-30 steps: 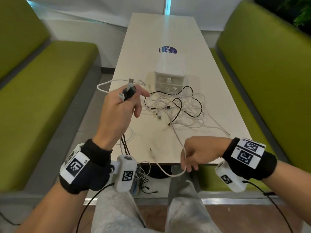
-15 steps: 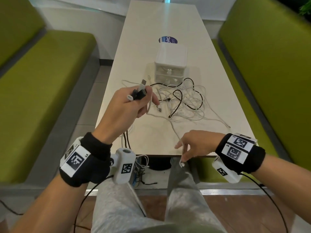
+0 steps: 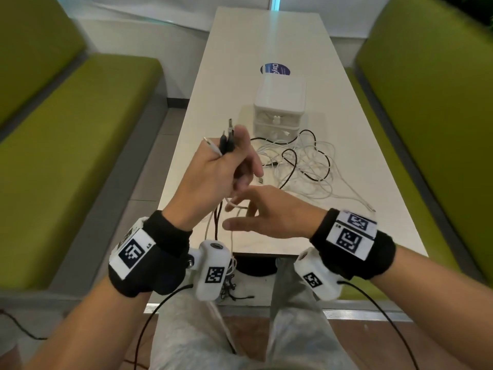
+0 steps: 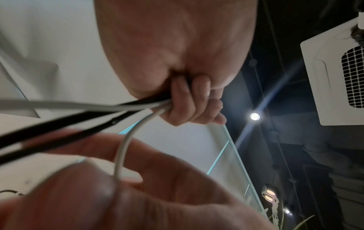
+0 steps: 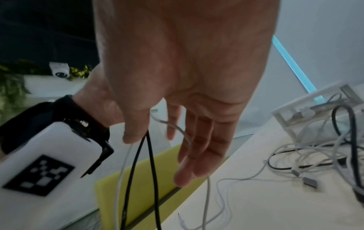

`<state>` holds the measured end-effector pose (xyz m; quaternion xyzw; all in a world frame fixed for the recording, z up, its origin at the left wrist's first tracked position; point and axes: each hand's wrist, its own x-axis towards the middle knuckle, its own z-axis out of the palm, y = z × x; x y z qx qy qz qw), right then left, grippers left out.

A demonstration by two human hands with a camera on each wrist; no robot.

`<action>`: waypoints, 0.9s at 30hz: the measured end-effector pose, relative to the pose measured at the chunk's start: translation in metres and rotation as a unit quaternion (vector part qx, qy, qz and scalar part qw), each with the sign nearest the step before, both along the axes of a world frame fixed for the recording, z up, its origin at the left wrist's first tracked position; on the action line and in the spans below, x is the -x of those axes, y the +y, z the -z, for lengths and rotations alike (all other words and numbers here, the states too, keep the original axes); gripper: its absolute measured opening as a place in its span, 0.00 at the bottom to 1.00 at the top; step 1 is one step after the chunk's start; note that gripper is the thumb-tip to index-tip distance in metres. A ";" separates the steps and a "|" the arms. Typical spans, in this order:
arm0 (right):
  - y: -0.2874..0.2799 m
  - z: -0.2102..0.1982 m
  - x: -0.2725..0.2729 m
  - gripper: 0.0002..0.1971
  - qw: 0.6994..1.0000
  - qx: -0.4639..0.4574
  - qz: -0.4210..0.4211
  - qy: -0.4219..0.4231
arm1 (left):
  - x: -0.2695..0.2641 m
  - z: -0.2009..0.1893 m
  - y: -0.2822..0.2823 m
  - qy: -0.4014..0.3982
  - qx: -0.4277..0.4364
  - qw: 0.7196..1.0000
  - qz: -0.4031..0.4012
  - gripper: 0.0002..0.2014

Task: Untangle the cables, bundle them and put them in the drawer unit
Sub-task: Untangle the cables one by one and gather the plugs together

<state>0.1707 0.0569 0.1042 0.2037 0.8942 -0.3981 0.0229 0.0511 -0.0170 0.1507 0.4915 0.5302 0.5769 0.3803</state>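
At the centre of the head view we see the left hand (image 3: 213, 172) raised above the near end of the white table (image 3: 266, 41), its fingers curled round a bunch of cable ends (image 3: 226, 141); black and white plugs stick up out of the fist. From the left wrist view, black cables (image 4: 59, 124) and white ones run out from under those curled fingers (image 4: 189, 102). Just below it in the frame the right hand (image 3: 274, 214) lies with fingers spread and nearly straight, clamped on nothing; a white cable (image 5: 185, 137) crosses them, and we cannot tell whether it touches. Toward the middle right of the head view the rest of the tangled cables (image 3: 301, 166) lie heaped on the table, touching the front of the white drawer unit (image 3: 280, 102). Green benches (image 3: 80, 145) fill both sides of the frame
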 end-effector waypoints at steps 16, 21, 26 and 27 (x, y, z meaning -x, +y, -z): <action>-0.001 0.016 0.026 0.13 0.962 0.230 0.105 0.102 | 0.018 0.036 0.016 0.090 0.075 0.992 -0.034 0.28; -0.003 0.021 0.030 0.07 0.919 0.301 0.185 0.172 | 0.014 0.040 0.019 0.085 0.135 0.986 -0.039 0.22; -0.001 0.024 0.024 0.16 0.891 0.354 0.215 0.185 | 0.016 0.042 0.018 0.079 0.012 0.993 -0.087 0.33; -0.001 0.021 0.022 0.16 0.892 0.355 0.211 0.181 | 0.014 0.042 0.018 0.087 -0.019 0.993 -0.083 0.34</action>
